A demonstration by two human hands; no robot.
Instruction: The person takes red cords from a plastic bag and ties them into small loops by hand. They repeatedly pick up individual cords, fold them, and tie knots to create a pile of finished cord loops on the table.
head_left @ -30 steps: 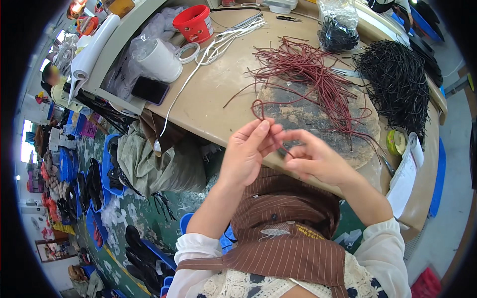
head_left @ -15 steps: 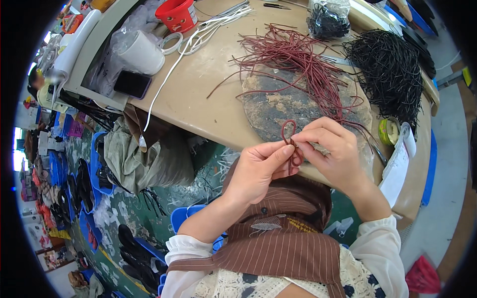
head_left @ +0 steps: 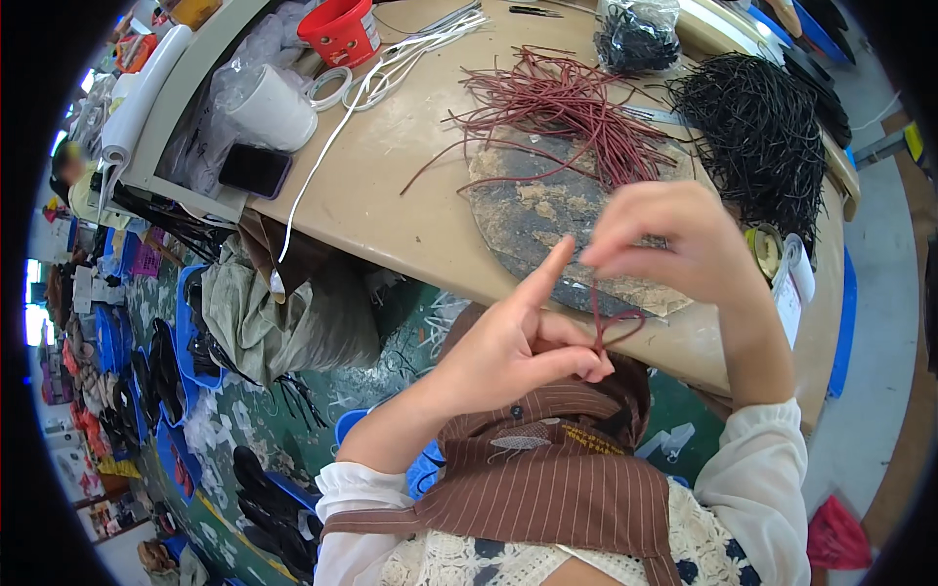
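Dark red cord, looped, runs upright between the person's two hands near the table's front edge. The left hand pinches it by the loop, forefinger stretched out; the right hand, blurred, pinches its upper end. Beyond, a red cord bundle lies partly across a worn round board.

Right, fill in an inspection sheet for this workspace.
Surface: tan tabletop carrying a worn, dark, rounded board.
Job's things: thin dark-red looped cord; tangled dark-red cord heap, partly on the board.
Clutter: red plastic tub, black rectangular phone, tangled black cord heap.
Grips: left hand pinches the looped cord; right hand, blurred, at its upper end, hold unclear.
Cables: white cord bundle, one strand overhanging; whether electrical, unclear.
Surroundings: green, littered floor.
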